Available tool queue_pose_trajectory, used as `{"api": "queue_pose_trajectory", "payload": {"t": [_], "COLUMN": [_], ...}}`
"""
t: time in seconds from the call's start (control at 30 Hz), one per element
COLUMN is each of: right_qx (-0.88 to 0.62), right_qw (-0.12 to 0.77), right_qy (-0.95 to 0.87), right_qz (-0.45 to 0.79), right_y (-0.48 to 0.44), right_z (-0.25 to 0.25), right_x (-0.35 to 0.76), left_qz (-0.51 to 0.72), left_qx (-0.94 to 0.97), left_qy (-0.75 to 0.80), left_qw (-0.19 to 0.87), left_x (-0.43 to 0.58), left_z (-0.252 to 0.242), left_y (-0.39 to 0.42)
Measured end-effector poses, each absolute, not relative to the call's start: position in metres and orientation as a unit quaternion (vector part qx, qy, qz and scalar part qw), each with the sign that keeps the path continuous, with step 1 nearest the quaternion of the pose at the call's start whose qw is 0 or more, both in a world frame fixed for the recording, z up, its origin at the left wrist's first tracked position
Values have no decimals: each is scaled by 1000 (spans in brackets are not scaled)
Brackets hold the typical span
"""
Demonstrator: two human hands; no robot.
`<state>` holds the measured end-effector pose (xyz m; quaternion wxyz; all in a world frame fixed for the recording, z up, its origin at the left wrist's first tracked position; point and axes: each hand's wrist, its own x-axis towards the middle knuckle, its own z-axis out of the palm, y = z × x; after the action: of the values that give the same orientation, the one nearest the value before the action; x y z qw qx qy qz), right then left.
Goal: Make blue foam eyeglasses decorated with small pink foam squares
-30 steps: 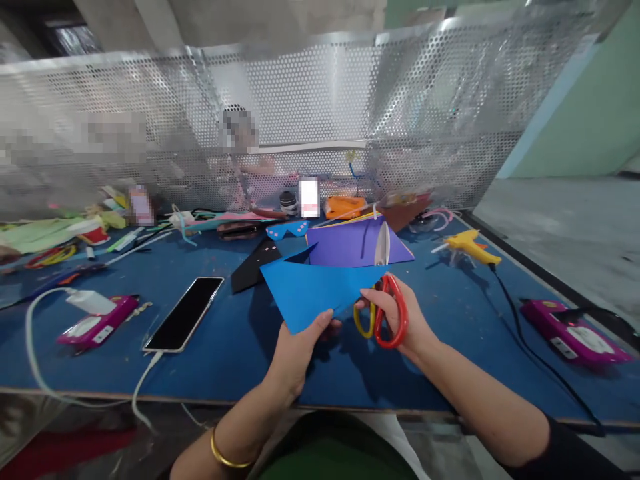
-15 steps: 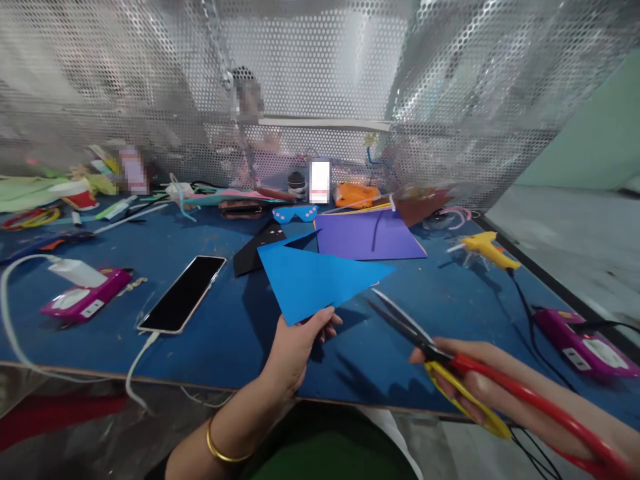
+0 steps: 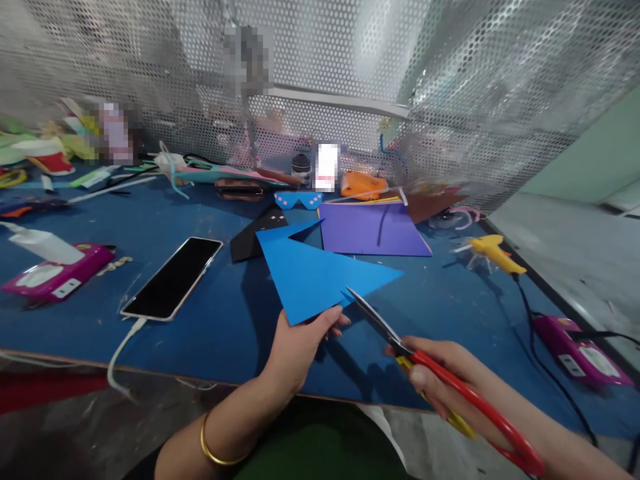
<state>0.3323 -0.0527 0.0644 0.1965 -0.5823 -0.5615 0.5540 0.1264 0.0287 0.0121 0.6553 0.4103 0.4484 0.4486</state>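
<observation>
My left hand (image 3: 307,340) pinches the lower edge of a blue sheet of paper (image 3: 320,273), thumb on top and fingers underneath. The sheet has a notch at its upper edge and a long point to the right. In my right hand (image 3: 440,373) is a pair of scissors (image 3: 383,323) with red and yellow handles. Their blades lie at the sheet's lower right edge, the upper tip over the paper. Behind the sheet lie a black paper piece (image 3: 245,243), a small blue paper mask (image 3: 299,200) and a purple sheet (image 3: 375,230).
A smartphone (image 3: 175,277) on a white cable and a purple power strip (image 3: 60,273) lie left. To the right are a yellow glue gun (image 3: 493,252) and another purple power strip (image 3: 580,350). A perforated metal screen (image 3: 320,60) stands behind the blue table (image 3: 210,350).
My right hand has brought the scissors leftward to the blue sheet's lower edge, and the blades have closed somewhat. My left hand keeps its hold. The camera view has shifted slightly.
</observation>
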Motion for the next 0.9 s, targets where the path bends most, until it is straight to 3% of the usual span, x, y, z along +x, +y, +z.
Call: {"api": "queue_pose_trajectory", "payload": {"t": [0.9], "right_qx": [-571], "right_qw": [243], "right_qy": [-570], "right_qz": [539], "right_y": [-60], "right_z": [54], "right_x": [340], "left_qz": [412], "left_qx": [463], "left_qy": [446], "left_qw": [646], "left_x": [128], "left_z": [13], "left_y": [30]}}
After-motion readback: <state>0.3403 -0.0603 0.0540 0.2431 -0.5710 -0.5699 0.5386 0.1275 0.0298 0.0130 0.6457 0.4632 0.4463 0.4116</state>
